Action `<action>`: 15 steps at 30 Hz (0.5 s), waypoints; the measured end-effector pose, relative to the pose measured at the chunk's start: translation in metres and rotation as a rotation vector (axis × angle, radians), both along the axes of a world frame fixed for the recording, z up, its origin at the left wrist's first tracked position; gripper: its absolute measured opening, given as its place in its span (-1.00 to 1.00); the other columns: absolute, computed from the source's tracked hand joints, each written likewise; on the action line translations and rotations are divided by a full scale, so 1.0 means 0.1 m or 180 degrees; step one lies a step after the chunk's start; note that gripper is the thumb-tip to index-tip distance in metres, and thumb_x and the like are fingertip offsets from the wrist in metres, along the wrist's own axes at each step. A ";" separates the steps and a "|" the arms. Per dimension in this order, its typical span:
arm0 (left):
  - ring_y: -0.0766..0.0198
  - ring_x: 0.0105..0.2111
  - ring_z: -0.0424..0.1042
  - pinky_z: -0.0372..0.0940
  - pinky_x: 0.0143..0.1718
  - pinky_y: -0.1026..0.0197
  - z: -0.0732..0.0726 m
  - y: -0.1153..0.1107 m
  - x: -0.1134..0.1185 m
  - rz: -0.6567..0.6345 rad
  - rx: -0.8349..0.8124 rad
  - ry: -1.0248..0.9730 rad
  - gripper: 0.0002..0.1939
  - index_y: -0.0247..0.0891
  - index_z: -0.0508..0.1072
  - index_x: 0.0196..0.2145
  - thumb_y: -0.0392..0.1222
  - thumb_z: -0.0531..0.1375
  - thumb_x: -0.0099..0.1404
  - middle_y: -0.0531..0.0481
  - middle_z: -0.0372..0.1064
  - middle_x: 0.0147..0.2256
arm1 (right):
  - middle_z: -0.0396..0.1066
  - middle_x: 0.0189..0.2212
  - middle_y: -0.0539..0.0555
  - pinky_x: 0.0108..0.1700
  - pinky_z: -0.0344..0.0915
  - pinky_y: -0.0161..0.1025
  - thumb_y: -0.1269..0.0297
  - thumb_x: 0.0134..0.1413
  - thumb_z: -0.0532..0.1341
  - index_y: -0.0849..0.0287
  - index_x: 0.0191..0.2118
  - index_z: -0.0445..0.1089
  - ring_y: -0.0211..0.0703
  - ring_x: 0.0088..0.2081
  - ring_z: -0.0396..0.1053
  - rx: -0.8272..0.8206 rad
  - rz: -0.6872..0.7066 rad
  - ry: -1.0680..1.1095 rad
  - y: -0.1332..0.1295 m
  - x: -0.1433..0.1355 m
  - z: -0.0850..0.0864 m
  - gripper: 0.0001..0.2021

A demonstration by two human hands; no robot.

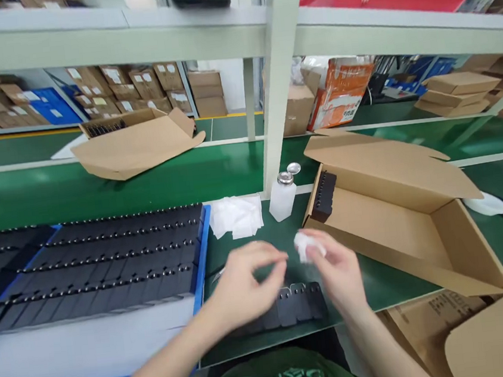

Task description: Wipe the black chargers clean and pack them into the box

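Head view: our right hand pinches a crumpled white wipe, bunched seemingly for a firm hold; our left hand, apart from it, curls loosely with nothing visible inside. Black blocks sit near the green table's front edge — likely for easy reach — the dispenser bottle near its back edge.

Papery, rough wad; matt, plastic-looking blocks.

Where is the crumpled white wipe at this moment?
In the head view, the wipe is right of centre, in the right hand, nearer the camera than the bottle.
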State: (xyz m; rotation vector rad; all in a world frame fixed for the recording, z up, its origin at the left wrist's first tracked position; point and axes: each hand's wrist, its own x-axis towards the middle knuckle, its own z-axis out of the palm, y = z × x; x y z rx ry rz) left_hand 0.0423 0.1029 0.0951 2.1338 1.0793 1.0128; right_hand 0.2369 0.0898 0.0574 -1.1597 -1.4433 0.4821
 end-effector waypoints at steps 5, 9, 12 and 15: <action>0.07 0.00 0.46 0.44 -0.03 -0.04 -0.11 1.02 0.25 0.0428 0.0152 0.0348 -0.63 -0.29 0.41 0.08 -0.05 0.18 0.41 -0.16 0.40 0.07 | 0.48 -0.16 0.17 -0.04 0.41 -0.05 0.30 0.23 0.18 0.17 -0.14 0.58 -0.03 -0.11 0.44 0.0407 -0.0581 -0.0389 1.01 0.28 0.28 -0.77; 0.12 -0.04 0.46 0.44 -0.04 -0.03 -0.28 1.33 0.50 0.0354 0.0183 0.0735 -0.65 -0.26 0.40 0.08 -0.05 0.17 0.43 -0.14 0.39 0.05 | 0.47 -0.13 0.17 0.11 0.32 0.03 0.38 0.20 0.20 0.19 -0.17 0.56 -0.01 -0.03 0.39 0.0326 -0.0323 -0.0808 1.44 0.13 0.27 -0.82; 0.13 -0.09 0.48 0.46 -0.09 0.01 -0.30 1.32 0.58 0.0461 0.0140 0.1130 -0.65 -0.28 0.42 0.05 -0.04 0.19 0.41 -0.10 0.41 0.00 | 0.44 -0.05 0.14 0.12 0.32 0.08 0.27 0.25 0.26 0.23 -0.09 0.47 -0.02 0.03 0.38 0.0222 -0.0273 -0.0857 1.45 0.04 0.18 -0.81; 0.13 -0.10 0.48 0.45 -0.10 0.03 -0.17 1.32 0.62 0.0638 0.0106 0.1620 -0.66 -0.27 0.42 0.03 -0.03 0.20 0.41 -0.09 0.42 -0.02 | 0.41 0.02 0.14 0.12 0.34 0.09 0.17 0.27 0.26 0.22 0.00 0.41 -0.01 0.06 0.38 0.0124 -0.0389 -0.0625 1.40 0.04 0.11 -0.72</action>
